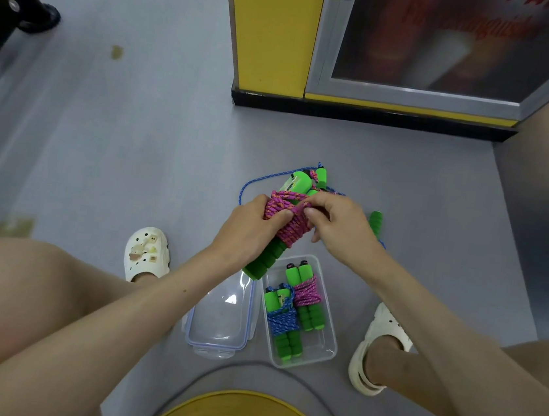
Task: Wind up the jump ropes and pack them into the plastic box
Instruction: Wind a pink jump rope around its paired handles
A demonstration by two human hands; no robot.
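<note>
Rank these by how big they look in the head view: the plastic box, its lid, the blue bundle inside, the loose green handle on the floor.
1. The plastic box and the lid: nearly alike, and the lid is partly covered, so unranked.
2. The blue bundle.
3. The loose green handle, partly behind the right hand.

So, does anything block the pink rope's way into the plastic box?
Nothing visible does. The plastic box stands open, lid beside it; the blue bundle and pink bundle inside leave bare room at its right.

I have one wide-angle head view, pitched forward and down, close above the left hand (251, 227) and right hand (344, 231).
</note>
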